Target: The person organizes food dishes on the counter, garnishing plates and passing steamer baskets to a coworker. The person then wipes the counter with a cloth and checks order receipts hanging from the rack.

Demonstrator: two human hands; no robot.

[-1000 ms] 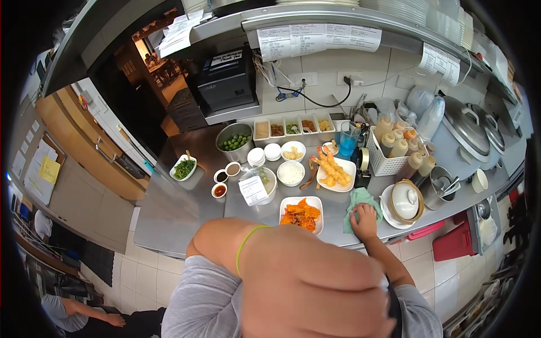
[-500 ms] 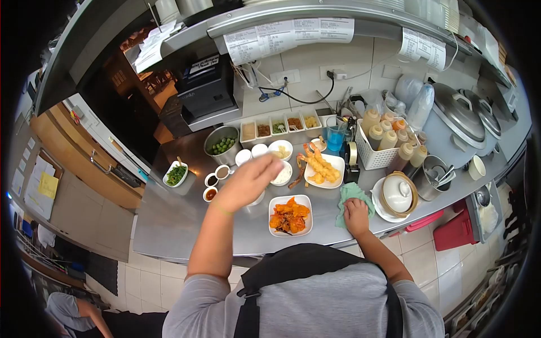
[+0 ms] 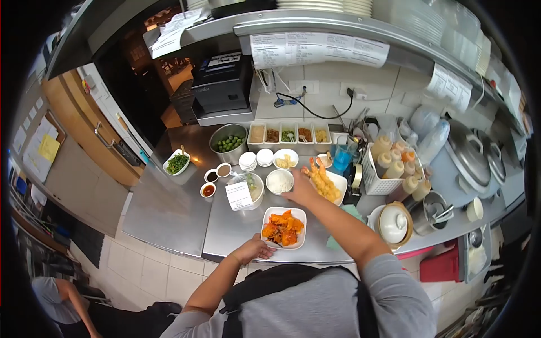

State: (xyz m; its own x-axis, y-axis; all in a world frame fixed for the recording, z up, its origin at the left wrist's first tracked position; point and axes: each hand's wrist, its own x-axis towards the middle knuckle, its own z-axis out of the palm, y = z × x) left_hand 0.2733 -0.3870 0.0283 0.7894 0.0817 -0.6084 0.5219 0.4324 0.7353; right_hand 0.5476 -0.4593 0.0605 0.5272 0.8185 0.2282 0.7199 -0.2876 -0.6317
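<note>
My left hand point(image 3: 255, 249) is at the lower left edge of a square white dish point(image 3: 304, 239) filled with orange-coated fried pieces point(image 3: 283, 227), its fingers closed on the rim. Reaching across the counter, my right hand point(image 3: 301, 188) has its fingers closed at the right rim of a small round bowl of white food point(image 3: 279, 182). Just right of that hand lie battered fried prawns point(image 3: 324, 181) on a white plate point(image 3: 341, 183). Left of the bowl stands a white tub point(image 3: 257, 197) with clear plastic and a paper slip point(image 3: 239, 195) on it.
Sauce cups point(image 3: 208, 190), a pot of green limes point(image 3: 229, 142) and a garnish tray point(image 3: 304, 147) line the back and left. At right are a green cloth point(image 3: 341, 228), a lidded clay pot point(image 3: 393, 223) and a basket of squeeze bottles point(image 3: 383, 183). Another person point(image 3: 73, 298) is at lower left.
My right hand has left the green cloth and moved to the round bowl. My left hand has come down from above the bowls to the square dish, uncovering the tub. The view has shifted.
</note>
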